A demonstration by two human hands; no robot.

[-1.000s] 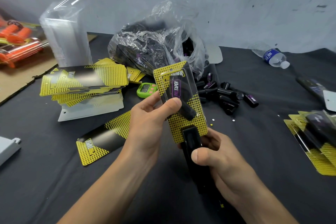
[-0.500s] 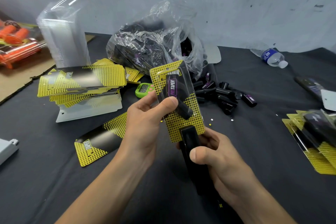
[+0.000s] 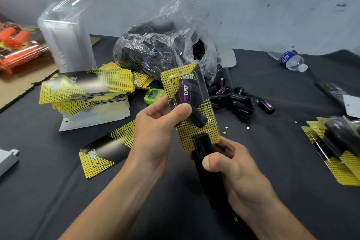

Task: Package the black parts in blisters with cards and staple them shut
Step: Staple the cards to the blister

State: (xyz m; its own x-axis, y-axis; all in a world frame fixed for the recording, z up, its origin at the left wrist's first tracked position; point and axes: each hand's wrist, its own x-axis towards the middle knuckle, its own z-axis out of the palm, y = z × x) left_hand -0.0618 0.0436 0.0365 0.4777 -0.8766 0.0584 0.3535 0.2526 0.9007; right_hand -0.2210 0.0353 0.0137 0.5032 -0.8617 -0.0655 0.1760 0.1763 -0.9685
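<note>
My left hand (image 3: 155, 132) pinches a clear blister pack (image 3: 190, 103) by its left edge, thumb on the front. Inside are a yellow-and-black card and one black part with a purple label. My right hand (image 3: 233, 169) grips a black stapler (image 3: 204, 154), whose nose sits over the pack's bottom edge. Loose black parts (image 3: 241, 101) lie on the dark table behind, beside a plastic bag (image 3: 161, 45) holding more. Stacked cards (image 3: 87, 87) lie at the left, and one single card (image 3: 105, 152) lies nearer. Empty blisters (image 3: 66, 41) stand in a tall stack at the back left.
Finished packs (image 3: 335, 146) pile up at the right edge. A green timer (image 3: 153, 95) sits behind my left hand. A water bottle (image 3: 290, 60) lies at the back right, orange items (image 3: 17, 46) on cardboard at the far left, a grey object (image 3: 7, 160) at the left edge.
Both hands keep their grips; pack and stapler stay together and have barely moved.
</note>
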